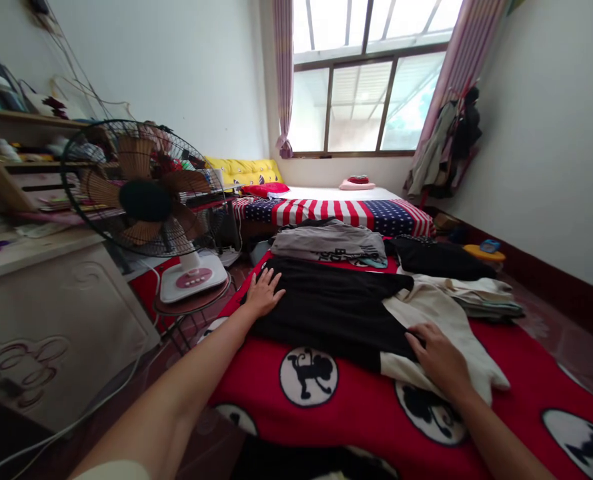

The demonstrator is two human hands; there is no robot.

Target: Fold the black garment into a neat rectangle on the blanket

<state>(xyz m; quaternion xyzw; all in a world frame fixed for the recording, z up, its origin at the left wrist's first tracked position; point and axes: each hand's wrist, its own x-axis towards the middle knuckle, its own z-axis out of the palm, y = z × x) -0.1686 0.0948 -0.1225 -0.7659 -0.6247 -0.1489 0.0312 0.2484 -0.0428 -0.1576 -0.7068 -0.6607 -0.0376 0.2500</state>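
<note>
- Smoothing step, by the look of it: your left hand (263, 293) and right hand (439, 357) lie flat, fingers open, gripping nothing.
- Black garment (331, 310) lies spread on the red blanket (366, 413); next, probably pinch an edge.

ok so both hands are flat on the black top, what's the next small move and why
Probably fold the side under the right hand toward the middle. The black cloth garment already lies spread flat on the red cartoon-print blanket, the left hand pins its far edge, and folded clothes lie behind it.
</note>
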